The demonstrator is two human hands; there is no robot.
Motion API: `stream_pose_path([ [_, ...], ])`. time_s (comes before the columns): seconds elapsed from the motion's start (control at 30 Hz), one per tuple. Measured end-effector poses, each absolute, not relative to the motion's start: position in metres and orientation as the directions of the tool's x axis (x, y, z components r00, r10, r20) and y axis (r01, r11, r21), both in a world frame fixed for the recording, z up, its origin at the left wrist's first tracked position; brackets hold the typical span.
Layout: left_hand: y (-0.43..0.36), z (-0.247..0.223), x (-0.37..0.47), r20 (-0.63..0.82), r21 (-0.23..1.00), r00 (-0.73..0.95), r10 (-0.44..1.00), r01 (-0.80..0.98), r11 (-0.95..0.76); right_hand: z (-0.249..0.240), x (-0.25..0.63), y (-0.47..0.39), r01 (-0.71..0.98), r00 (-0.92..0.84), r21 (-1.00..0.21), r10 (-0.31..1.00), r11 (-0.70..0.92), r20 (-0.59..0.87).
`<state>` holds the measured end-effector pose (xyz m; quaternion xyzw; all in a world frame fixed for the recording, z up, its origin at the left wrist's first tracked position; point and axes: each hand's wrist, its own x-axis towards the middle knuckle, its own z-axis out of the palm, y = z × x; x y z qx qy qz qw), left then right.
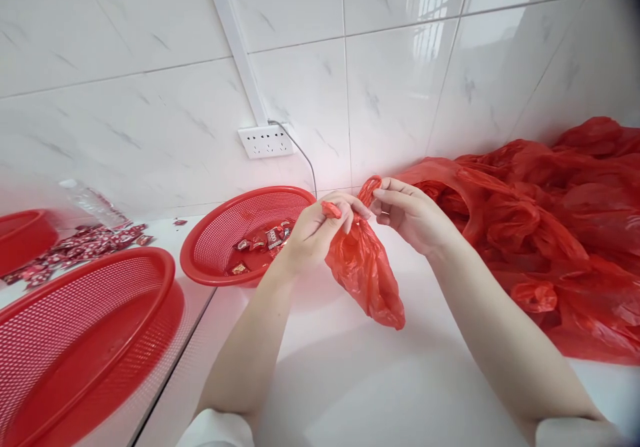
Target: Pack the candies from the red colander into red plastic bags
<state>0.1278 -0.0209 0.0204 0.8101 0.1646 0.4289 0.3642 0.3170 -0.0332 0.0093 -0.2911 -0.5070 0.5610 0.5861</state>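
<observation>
A small red plastic bag (367, 270) hangs between my hands above the white table, its lower end slanting down to the right. My left hand (320, 227) is closed around the bag's neck, with a red end poking out by the thumb. Between thumb and fingers, my right hand (405, 210) pinches a twisted loop at the bag's top. Whether anything is inside the bag I cannot tell. Left of my hands stands a red mesh basket (200, 260) with several small wrapped packets (260, 242) in it.
A larger red basket (167, 267) is at the lower left. Behind it lie many wrapped sweets (95, 244) and a clear plastic bottle (95, 204). A heap of red plastic bags (540, 227) covers the right side. A socket strip (266, 142) with a cable is on the tiled wall.
</observation>
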Motion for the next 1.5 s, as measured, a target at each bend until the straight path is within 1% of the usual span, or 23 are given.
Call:
stream_pose_path([
  [0.1,-0.021,0.021,0.127,0.57,0.734,0.585,0.577,-0.045,-0.678,0.011,0.317,-0.036,-0.352,-0.197,-0.92,0.948,0.17,0.25],
  [0.23,-0.023,0.021,0.128,0.551,0.742,0.612,0.567,-0.048,-0.669,0.013,0.318,-0.039,-0.307,-0.178,-0.926,0.942,0.22,0.283],
  [0.33,-0.023,0.02,0.128,0.556,0.751,0.614,0.561,-0.081,-0.655,0.015,0.318,-0.039,-0.353,-0.187,-0.919,0.949,0.175,0.252],
  [0.43,-0.019,0.019,0.127,0.557,0.765,0.604,0.57,-0.107,-0.635,0.017,0.317,-0.04,-0.454,-0.165,-0.883,0.962,0.123,0.218],
  [0.53,-0.014,0.018,0.123,0.539,0.767,0.594,0.597,-0.054,-0.639,0.019,0.317,-0.039,-0.525,-0.15,-0.848,0.973,0.073,0.177],
  [0.63,-0.008,0.019,0.118,0.484,0.782,0.594,0.642,0.034,-0.622,0.021,0.325,-0.038,-0.498,-0.113,-0.865,0.983,0.068,0.143],
  [0.73,-0.005,0.022,0.109,0.393,0.812,0.631,0.67,0.104,-0.574,0.024,0.342,-0.035,-0.364,-0.01,-0.921,0.988,0.14,0.155],
  [0.8,-0.004,0.026,0.1,0.344,0.822,0.643,0.684,0.145,-0.55,0.026,0.359,-0.033,-0.261,0.127,-0.945,0.978,0.196,0.167],
  [0.9,-0.003,0.032,0.086,0.291,0.822,0.632,0.718,0.219,-0.525,0.028,0.383,-0.031,-0.106,0.394,-0.964,0.9,0.244,0.184],
  [0.97,-0.003,0.035,0.079,0.259,0.81,0.618,0.742,0.279,-0.515,0.028,0.395,-0.03,0.001,0.499,-0.969,0.839,0.249,0.216],
  [1.0,-0.002,0.036,0.078,0.242,0.802,0.612,0.753,0.311,-0.511,0.027,0.398,-0.03,0.052,0.515,-0.966,0.822,0.252,0.242],
  [1.13,0.003,0.034,0.078,0.168,0.746,0.601,0.782,0.44,-0.499,0.019,0.403,-0.027,0.249,0.489,-0.937,0.803,0.246,0.341],
  [1.2,0.006,0.03,0.079,0.142,0.698,0.618,0.773,0.491,-0.521,0.014,0.403,-0.025,0.363,0.47,-0.911,0.805,0.198,0.362],
  [1.27,0.009,0.025,0.081,0.131,0.649,0.641,0.756,0.521,-0.554,0.01,0.402,-0.024,0.51,0.434,-0.85,0.814,0.133,0.387],
  [1.33,0.012,0.021,0.083,0.104,0.605,0.648,0.755,0.561,-0.565,0.007,0.398,-0.023,0.671,0.339,-0.739,0.861,0.06,0.379],
  [1.37,0.013,0.019,0.083,0.075,0.582,0.646,0.76,0.591,-0.559,0.005,0.394,-0.023,0.745,0.264,-0.665,0.899,0.04,0.35],
  [1.43,0.014,0.017,0.083,-0.003,0.531,0.632,0.775,0.658,-0.534,0.003,0.382,-0.025,0.855,0.098,-0.517,0.962,0.05,0.254],
  [1.5,0.013,0.019,0.083,-0.056,0.491,0.605,0.794,0.71,-0.506,-0.001,0.365,-0.028,0.907,-0.043,-0.407,0.985,0.108,0.166],
])
